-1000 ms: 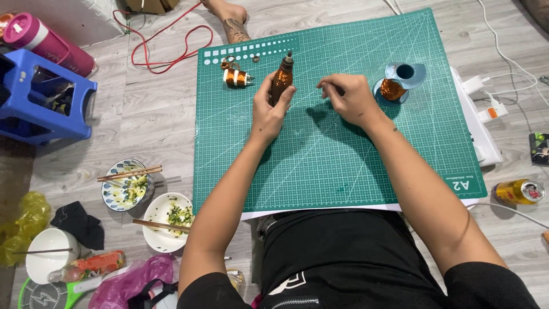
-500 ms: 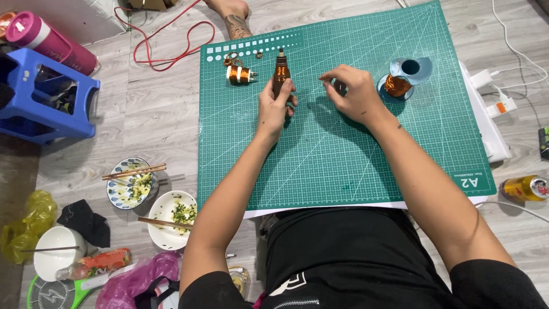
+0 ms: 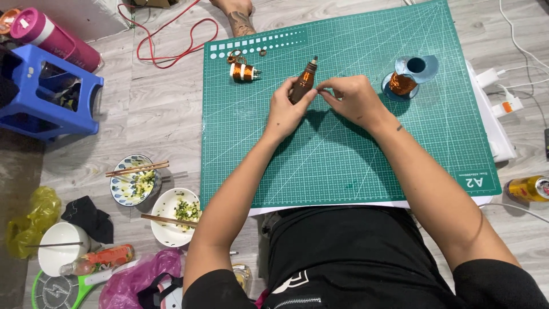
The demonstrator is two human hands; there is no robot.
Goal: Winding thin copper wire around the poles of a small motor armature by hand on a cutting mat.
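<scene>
My left hand grips a small brown bottle-shaped piece with a pale tip, tilted over the green cutting mat. My right hand sits right beside it, fingertips pinched close to the piece's lower end; what they pinch is too small to tell. A copper-wound coil lies on the mat to the upper left of my hands. A spool of copper wire on a blue reel stands to the right.
Blue plastic stool and pink flask at the left. Bowls with chopsticks and food lie on the floor at lower left. A yellow can and a white power strip are at the right. Another person's foot is at the top.
My right hand has moved left to meet the left hand at the brown piece. The piece has tilted and my hands have come together.
</scene>
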